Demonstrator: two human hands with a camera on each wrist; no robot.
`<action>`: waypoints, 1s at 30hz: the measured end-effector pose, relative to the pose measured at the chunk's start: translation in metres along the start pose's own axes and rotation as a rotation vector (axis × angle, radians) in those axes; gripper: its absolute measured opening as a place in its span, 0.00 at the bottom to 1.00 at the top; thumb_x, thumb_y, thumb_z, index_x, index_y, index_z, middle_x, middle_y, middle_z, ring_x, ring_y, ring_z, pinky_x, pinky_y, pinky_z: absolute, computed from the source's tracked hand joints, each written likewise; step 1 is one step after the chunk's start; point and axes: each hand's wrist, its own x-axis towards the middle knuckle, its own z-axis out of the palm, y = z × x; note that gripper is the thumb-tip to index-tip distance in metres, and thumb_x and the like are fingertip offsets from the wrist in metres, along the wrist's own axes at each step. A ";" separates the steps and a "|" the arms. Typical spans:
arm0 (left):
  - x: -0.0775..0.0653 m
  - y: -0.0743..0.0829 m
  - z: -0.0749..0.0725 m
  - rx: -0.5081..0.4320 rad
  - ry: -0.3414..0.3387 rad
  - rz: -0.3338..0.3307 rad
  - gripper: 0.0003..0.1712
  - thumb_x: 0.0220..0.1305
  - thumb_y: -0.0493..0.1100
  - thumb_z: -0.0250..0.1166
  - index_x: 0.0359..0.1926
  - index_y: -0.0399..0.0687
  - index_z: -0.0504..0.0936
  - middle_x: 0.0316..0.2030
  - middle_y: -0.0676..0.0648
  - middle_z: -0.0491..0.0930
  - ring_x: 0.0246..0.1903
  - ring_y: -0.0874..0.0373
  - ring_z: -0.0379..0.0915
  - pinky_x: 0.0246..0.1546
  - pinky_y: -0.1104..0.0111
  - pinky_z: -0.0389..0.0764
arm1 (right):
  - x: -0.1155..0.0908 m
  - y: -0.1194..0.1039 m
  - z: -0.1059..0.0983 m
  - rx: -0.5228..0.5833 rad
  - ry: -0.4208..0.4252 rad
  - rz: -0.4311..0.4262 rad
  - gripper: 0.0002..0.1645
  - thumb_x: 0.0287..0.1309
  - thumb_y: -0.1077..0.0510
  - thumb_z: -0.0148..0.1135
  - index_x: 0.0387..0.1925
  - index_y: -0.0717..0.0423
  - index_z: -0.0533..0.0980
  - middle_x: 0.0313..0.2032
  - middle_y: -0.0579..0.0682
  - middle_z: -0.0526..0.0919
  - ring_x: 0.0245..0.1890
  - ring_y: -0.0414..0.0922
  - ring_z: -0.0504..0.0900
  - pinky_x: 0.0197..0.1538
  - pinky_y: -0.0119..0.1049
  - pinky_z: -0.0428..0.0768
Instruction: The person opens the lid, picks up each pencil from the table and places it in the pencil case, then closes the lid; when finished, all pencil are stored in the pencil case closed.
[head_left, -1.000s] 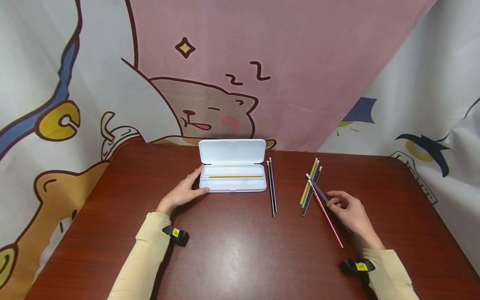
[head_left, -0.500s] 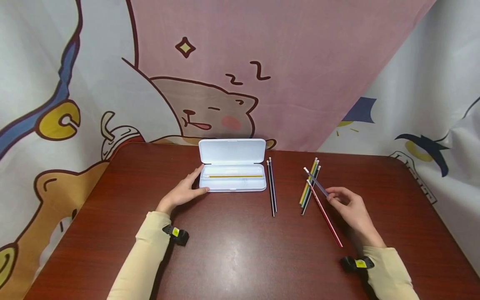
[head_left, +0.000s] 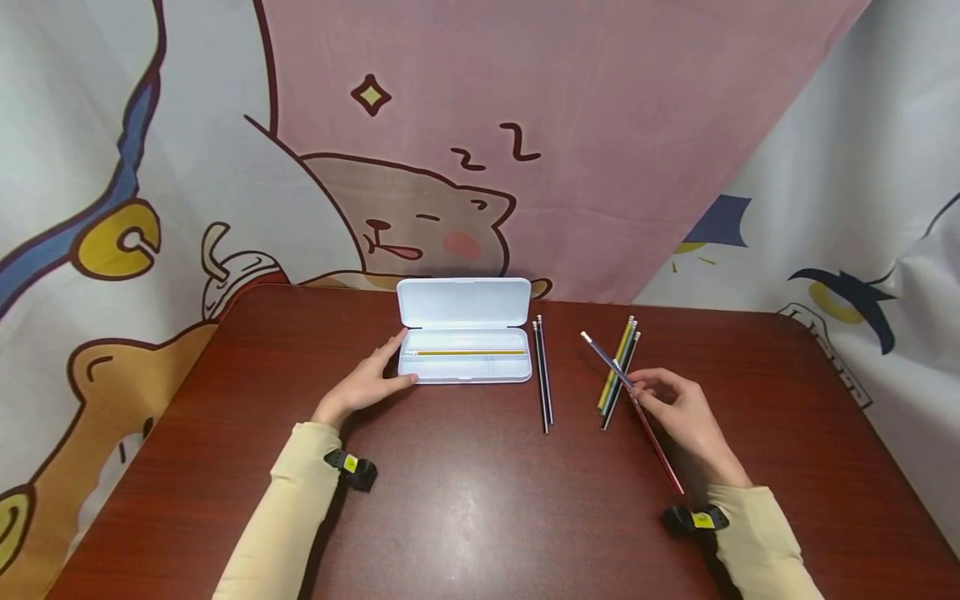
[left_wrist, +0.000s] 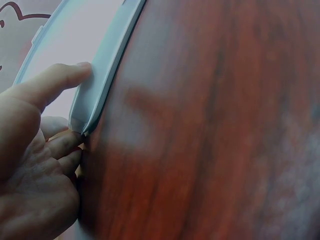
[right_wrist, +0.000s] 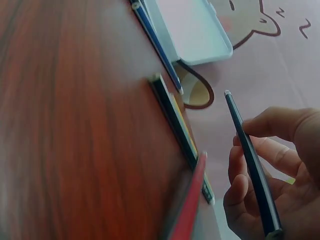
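Note:
My right hand (head_left: 678, 412) pinches a dark pencil (head_left: 600, 353) between thumb and fingers, its white tip pointing up and left. In the right wrist view the same pencil (right_wrist: 254, 170) slants past the thumb, held above the table. Under it lies a red pencil (head_left: 660, 454), one end on a small pile of yellow and dark pencils (head_left: 609, 385). My left hand (head_left: 367, 382) touches the left end of a white pencil case (head_left: 465, 372), fingers spread and thumb on the front rim. The case's lid stands up, and one yellow pencil (head_left: 472, 352) lies inside.
Two dark pencils (head_left: 543, 379) lie side by side just right of the case. The reddish-brown table (head_left: 450, 500) ends at a printed cloth backdrop (head_left: 585, 167) right behind the case.
My right hand has lifted the dark pencil off the red one and carried it left toward the case. The left hand and the case have stayed in place.

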 end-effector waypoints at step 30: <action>0.001 -0.001 0.001 -0.012 0.000 -0.009 0.51 0.62 0.48 0.66 0.76 0.45 0.45 0.73 0.34 0.45 0.71 0.39 0.41 0.66 0.43 0.48 | 0.054 -0.038 0.083 -0.053 -0.166 -0.168 0.08 0.55 0.68 0.64 0.38 0.60 0.82 0.29 0.47 0.83 0.28 0.42 0.77 0.32 0.33 0.74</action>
